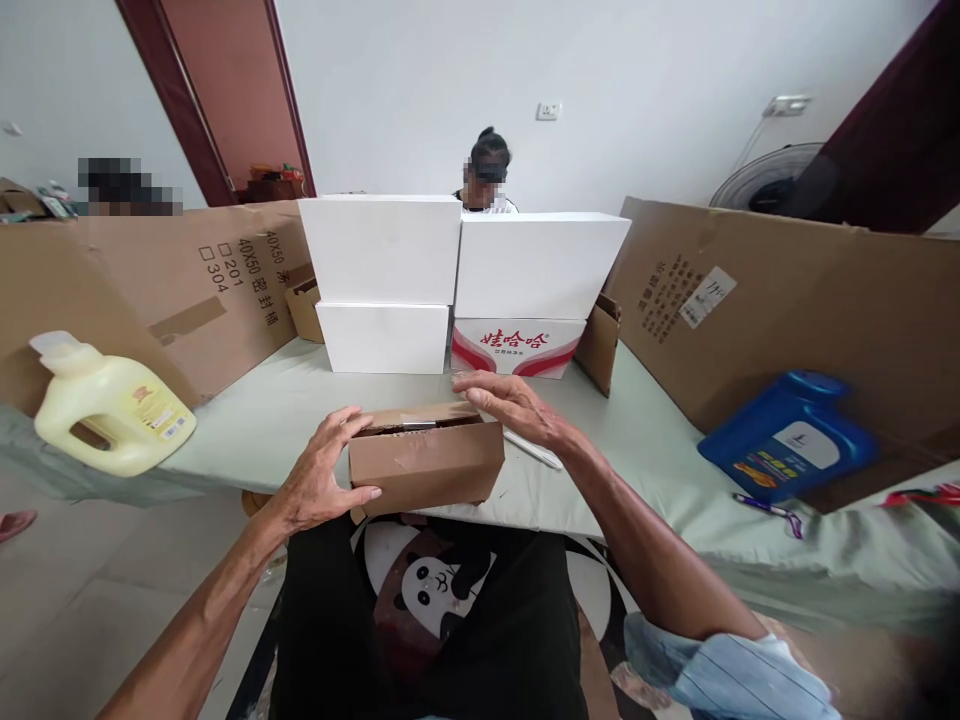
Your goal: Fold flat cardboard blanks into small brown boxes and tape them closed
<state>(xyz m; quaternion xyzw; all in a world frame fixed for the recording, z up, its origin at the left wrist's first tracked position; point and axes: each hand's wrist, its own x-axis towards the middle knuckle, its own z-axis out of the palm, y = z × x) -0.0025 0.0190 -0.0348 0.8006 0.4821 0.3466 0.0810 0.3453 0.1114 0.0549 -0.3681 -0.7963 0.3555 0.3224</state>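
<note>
A small brown cardboard box [427,465] sits at the near edge of the cloth-covered table. A narrow gap runs along its top, with a short shiny strip at the gap's middle. My left hand [326,475] grips the box's left end, thumb on the front face and fingers at the top rear corner. Over the far right top edge lies my right hand [514,402], fingers stretched out together and pointing left; their contact with the flap is partly hidden. A thin white object [534,450] lies on the table beside the box, under my right wrist.
White boxes [382,250] stand stacked ahead. Cardboard panels [225,280] wall both sides. A cream jug [112,405] leans at left; a blue jug [787,435] and a purple pen [766,512] are at right. A person [487,175] is behind the boxes.
</note>
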